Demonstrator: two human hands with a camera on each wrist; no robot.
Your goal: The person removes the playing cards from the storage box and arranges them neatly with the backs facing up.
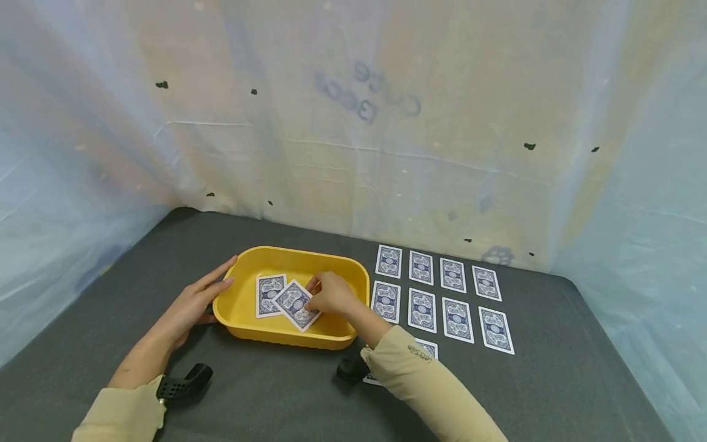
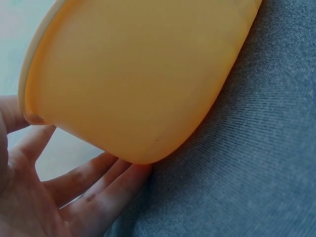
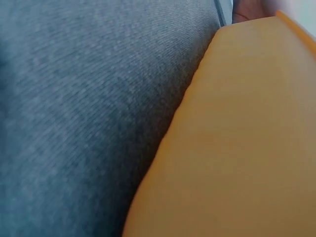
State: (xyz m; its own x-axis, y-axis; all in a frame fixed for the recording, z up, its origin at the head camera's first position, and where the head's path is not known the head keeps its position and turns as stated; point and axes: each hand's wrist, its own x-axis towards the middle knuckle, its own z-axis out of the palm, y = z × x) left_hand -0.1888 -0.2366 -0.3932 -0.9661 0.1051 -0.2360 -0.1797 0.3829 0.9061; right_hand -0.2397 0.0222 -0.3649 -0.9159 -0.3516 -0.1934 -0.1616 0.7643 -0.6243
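Note:
A yellow plastic tub [image 1: 243, 264] stands on a dark grey cloth surface. Inside it, one blue-backed playing card [image 1: 267, 293] lies face down. My right hand [image 1: 334, 294] reaches over the tub's right side and pinches a second playing card [image 1: 295, 302] at its right edge, tilted and overlapping the first. The left hand [image 1: 190, 307] rests against the tub's left end, fingers fairly straight. In the left wrist view, that hand's fingertips [image 2: 140, 173] touch the tub's outer wall [image 2: 133, 84]. The right wrist view shows mostly the tub's side [image 3: 232, 128]; the right hand's grip is out of it.
Several face-down cards [image 1: 421, 310] lie in rows right of the tub; the right sleeve [image 1: 431, 387] partly covers the nearest ones. Black straps with camera pieces [image 1: 185, 382] sit at the wrists. A translucent sheet [image 1: 342, 153] hangs behind the grey surface [image 1: 558, 368].

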